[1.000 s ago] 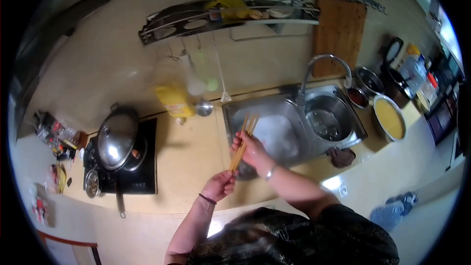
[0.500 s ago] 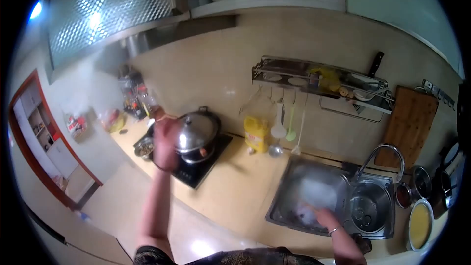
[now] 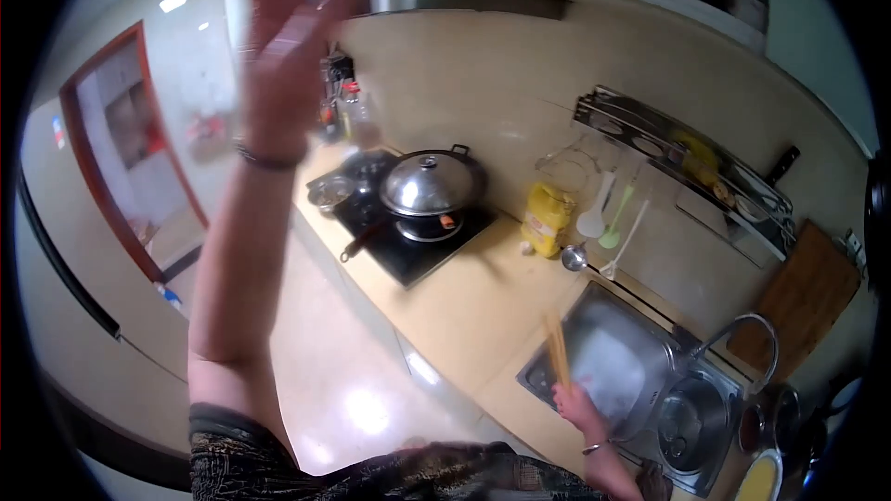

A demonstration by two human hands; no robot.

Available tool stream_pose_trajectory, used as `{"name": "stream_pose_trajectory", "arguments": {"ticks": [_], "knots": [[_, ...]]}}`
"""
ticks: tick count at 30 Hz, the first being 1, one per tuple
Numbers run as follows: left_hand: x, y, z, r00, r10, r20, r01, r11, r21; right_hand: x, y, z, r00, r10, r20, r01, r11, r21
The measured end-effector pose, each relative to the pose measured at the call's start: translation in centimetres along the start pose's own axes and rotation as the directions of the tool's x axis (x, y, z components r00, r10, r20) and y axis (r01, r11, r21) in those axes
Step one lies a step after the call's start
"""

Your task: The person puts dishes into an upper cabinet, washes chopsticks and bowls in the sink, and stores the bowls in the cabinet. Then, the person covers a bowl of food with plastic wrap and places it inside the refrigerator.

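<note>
Tan, slender chopsticks [image 3: 559, 353], in the head view, are projecting as a tilted bundle from the right hand [image 3: 575, 402], which is gripping their lower part beside the foam-filled sink [image 3: 603, 308]. The left hand [image 3: 283, 65] is appearing raised and blurred; whether it is holding anything cannot be told. The sticks are probably feeling light and stiff, perhaps slippery if wet; fingers encircling the bundle's middle are likely preventing fanning.

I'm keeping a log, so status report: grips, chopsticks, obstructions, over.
Left grip raised, blurred, contents unclear. Right grip closed around chopsticks, by the sink's edge. Nothing seen blocking them.
</note>
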State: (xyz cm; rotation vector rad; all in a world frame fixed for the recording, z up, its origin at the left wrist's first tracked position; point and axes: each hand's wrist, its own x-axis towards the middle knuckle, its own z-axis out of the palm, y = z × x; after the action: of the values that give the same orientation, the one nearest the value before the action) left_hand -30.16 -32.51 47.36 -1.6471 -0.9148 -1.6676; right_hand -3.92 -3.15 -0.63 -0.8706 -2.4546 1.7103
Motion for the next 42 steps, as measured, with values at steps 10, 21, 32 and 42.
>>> {"name": "stream_pose_trajectory", "arguments": {"ticks": [10, 21, 32, 42], "knots": [[-28.1, 5.4, -9.9, 0.373, -0.707, 0.6, -0.128, 0.602, 0.789, 0.7, -21.7, 20.1, 0.8, -0.386, 0.459, 0.559, 0.759, -0.335], [-38.9, 10.1, -36.1, -0.068, -0.997, 0.028, 0.364, 0.001, 0.931, 10.0, -33.5, 40.8, 0.481, -0.247, 0.842, 0.813, 0.485, -0.322], [-43.2, 1.2, -55.1, -0.202, -0.959, -0.196, 0.709, -0.282, 0.647, 28.4, -43.8, 57.1, 0.453, -0.252, 0.855, 0.128, 0.968, 0.217], [-40.6, -9.1, -70.2, -0.542, -0.839, 0.053, 0.841, -0.54, 0.038, 39.9, -57.4, 71.0, 0.403, -0.433, 0.807, 0.073, 0.894, 0.443]]}}
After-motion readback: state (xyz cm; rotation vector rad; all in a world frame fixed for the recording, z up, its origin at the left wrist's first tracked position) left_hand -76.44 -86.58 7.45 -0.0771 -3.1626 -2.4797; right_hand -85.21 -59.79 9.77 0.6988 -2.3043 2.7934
